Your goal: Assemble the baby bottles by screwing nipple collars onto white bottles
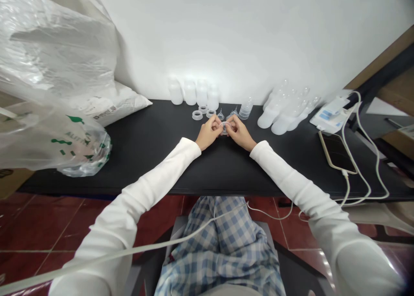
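Note:
Between both hands, just above the black table (139, 154), is a clear bottle collar ring (224, 132). Its left side is pinched by the fingers of my left hand (208, 132). On the opposite side my right hand (239, 133) grips it with thumb and fingers. Whether a nipple sits inside the ring is hidden by the fingers. Right behind the hands lie clear nipples (221, 114) and several loose rings (197, 115). A stack of clear caps (246, 108) stands a little to the right.
Several white bottles (190, 92) stand along the wall. Bottles with tops fitted (280, 115) lie grouped at right. Further right are a phone (338, 153) with white cables (368, 145) and a white box (333, 115). Plastic bags (58, 136) cover the left end.

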The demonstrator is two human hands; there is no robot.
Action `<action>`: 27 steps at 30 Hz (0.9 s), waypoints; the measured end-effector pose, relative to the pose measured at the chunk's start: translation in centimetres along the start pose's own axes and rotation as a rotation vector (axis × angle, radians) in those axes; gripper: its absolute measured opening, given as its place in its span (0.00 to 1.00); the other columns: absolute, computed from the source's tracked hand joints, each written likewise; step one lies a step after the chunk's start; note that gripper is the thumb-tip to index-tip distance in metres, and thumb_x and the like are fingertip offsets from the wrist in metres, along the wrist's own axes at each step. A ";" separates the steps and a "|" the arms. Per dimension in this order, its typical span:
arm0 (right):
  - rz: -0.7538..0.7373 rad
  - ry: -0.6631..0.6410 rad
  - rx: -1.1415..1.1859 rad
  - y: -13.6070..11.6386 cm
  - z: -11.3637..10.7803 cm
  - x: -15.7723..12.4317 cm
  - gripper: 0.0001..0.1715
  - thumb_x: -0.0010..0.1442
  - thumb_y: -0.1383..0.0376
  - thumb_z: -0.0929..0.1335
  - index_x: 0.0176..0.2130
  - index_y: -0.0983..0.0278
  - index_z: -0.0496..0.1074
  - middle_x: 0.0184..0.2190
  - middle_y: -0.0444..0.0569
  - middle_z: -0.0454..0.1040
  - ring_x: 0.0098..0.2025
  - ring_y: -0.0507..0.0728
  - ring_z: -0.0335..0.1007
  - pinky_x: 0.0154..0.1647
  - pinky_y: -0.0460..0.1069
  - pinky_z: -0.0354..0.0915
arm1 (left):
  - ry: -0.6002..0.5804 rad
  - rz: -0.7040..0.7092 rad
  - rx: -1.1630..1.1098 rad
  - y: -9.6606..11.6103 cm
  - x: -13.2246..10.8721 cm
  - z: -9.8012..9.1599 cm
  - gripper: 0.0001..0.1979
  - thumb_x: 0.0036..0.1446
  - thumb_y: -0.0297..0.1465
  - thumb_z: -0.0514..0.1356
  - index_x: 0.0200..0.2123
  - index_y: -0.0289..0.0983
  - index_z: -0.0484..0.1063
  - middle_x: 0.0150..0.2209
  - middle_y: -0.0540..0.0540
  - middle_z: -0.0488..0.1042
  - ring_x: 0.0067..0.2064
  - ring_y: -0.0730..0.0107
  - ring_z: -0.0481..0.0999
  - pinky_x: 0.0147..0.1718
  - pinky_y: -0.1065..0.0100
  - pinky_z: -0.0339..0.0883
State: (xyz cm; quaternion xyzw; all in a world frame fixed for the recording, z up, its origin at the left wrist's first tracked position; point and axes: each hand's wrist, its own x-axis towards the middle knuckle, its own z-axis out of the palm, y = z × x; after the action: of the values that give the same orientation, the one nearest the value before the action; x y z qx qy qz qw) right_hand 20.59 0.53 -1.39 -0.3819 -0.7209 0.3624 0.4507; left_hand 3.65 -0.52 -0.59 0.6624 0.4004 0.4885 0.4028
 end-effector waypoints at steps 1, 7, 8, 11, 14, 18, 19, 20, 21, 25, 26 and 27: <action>0.009 -0.005 0.024 0.0 0.0 0.0 0.23 0.62 0.43 0.69 0.36 0.57 0.61 0.23 0.40 0.69 0.24 0.52 0.64 0.26 0.50 0.61 | 0.000 -0.001 0.002 0.0 0.0 0.0 0.12 0.59 0.35 0.64 0.32 0.39 0.63 0.21 0.57 0.70 0.24 0.78 0.72 0.28 0.72 0.64; 0.063 -0.020 0.160 -0.1 0.1 0.4 0.30 0.57 0.38 0.70 0.37 0.59 0.62 0.27 0.41 0.74 0.27 0.51 0.69 0.29 0.48 0.67 | 0.007 -0.041 -0.020 -0.2 0.1 -0.2 0.12 0.61 0.39 0.63 0.35 0.39 0.65 0.22 0.56 0.74 0.23 0.78 0.71 0.25 0.74 0.64; 0.070 -0.025 0.171 -0.1 0.1 0.4 0.30 0.57 0.38 0.70 0.37 0.59 0.62 0.27 0.40 0.74 0.27 0.51 0.69 0.30 0.48 0.67 | 0.005 -0.045 -0.020 -0.2 0.2 -0.2 0.11 0.62 0.39 0.62 0.35 0.38 0.66 0.22 0.55 0.74 0.22 0.78 0.70 0.24 0.74 0.63; 0.085 -0.029 0.137 -0.4 0.1 0.2 0.28 0.60 0.39 0.69 0.37 0.59 0.61 0.27 0.40 0.75 0.27 0.51 0.69 0.30 0.47 0.66 | -0.022 -0.066 -0.011 0.0 0.2 -0.3 0.09 0.63 0.37 0.61 0.36 0.38 0.67 0.22 0.55 0.74 0.21 0.78 0.69 0.24 0.74 0.63; 0.064 -0.036 0.015 -0.9 0.0 -0.2 0.22 0.64 0.44 0.67 0.37 0.58 0.61 0.25 0.39 0.73 0.26 0.51 0.69 0.31 0.48 0.66 | -0.055 -0.074 0.013 0.1 0.2 -0.6 0.08 0.62 0.35 0.62 0.36 0.37 0.67 0.22 0.55 0.73 0.22 0.77 0.70 0.26 0.74 0.64; 0.017 -0.063 -0.081 -1.2 0.0 -0.4 0.19 0.66 0.48 0.66 0.37 0.58 0.61 0.23 0.39 0.71 0.25 0.52 0.68 0.30 0.49 0.64 | -0.069 -0.051 0.095 0.4 0.1 -0.8 0.08 0.62 0.33 0.61 0.34 0.38 0.65 0.22 0.56 0.70 0.24 0.77 0.71 0.29 0.73 0.64; 0.012 -0.066 -0.076 -1.2 0.0 -0.4 0.19 0.66 0.47 0.66 0.37 0.58 0.61 0.23 0.39 0.71 0.24 0.52 0.68 0.29 0.49 0.64 | -0.068 -0.041 0.122 0.4 0.0 -0.8 0.07 0.63 0.33 0.60 0.34 0.38 0.65 0.22 0.57 0.69 0.24 0.76 0.70 0.30 0.72 0.63; 0.008 -0.068 -0.065 -1.1 -0.1 -0.3 0.19 0.65 0.47 0.66 0.37 0.58 0.60 0.23 0.39 0.71 0.24 0.52 0.67 0.29 0.49 0.64 | -0.067 -0.031 0.149 0.5 0.0 -0.8 0.07 0.63 0.33 0.60 0.34 0.39 0.64 0.22 0.57 0.68 0.25 0.76 0.70 0.31 0.72 0.63; 0.005 -0.070 -0.054 -0.9 -0.1 -0.3 0.20 0.65 0.46 0.66 0.37 0.58 0.60 0.23 0.40 0.71 0.24 0.52 0.67 0.29 0.49 0.63 | -0.067 -0.020 0.175 0.5 -0.1 -0.8 0.07 0.64 0.32 0.59 0.35 0.39 0.64 0.22 0.57 0.67 0.25 0.76 0.69 0.31 0.72 0.63; -0.014 -0.086 -0.029 -0.2 -0.1 -0.1 0.23 0.64 0.43 0.67 0.37 0.57 0.60 0.24 0.40 0.70 0.25 0.53 0.66 0.28 0.50 0.62 | -0.082 0.023 0.235 0.6 -0.2 -0.8 0.06 0.65 0.32 0.58 0.35 0.39 0.62 0.24 0.56 0.66 0.26 0.75 0.69 0.32 0.71 0.62; -0.020 -0.088 -0.024 -0.1 -0.1 -0.1 0.24 0.64 0.42 0.67 0.37 0.57 0.60 0.24 0.40 0.70 0.25 0.53 0.66 0.29 0.50 0.62 | -0.085 0.033 0.240 0.6 -0.2 -0.8 0.06 0.65 0.32 0.58 0.36 0.40 0.62 0.24 0.56 0.66 0.26 0.75 0.69 0.32 0.71 0.62; -0.024 -0.090 -0.020 0.0 -0.2 -0.1 0.24 0.64 0.42 0.67 0.37 0.57 0.60 0.24 0.40 0.70 0.25 0.53 0.66 0.29 0.50 0.62 | -0.086 0.039 0.244 0.6 -0.2 -0.7 0.06 0.65 0.31 0.57 0.36 0.40 0.62 0.25 0.56 0.66 0.27 0.75 0.69 0.32 0.71 0.62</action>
State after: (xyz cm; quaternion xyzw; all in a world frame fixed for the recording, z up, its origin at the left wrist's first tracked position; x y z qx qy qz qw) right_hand 20.76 0.47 -1.37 -0.3609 -0.7485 0.3665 0.4186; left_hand 2.95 -0.85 0.02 0.7345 0.4261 0.4151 0.3265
